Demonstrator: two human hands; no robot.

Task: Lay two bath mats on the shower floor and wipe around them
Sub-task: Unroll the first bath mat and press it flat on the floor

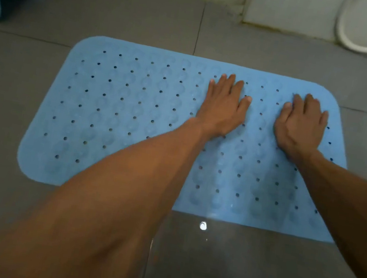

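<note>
Bath mat (118, 113) under both flat hands

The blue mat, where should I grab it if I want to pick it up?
Take the blue mat by its rounded near-left corner, coming in from the left. It lies flat on the grey floor, so an edge must be peeled up first, and both the left hand and right hand press on the right half.
</note>
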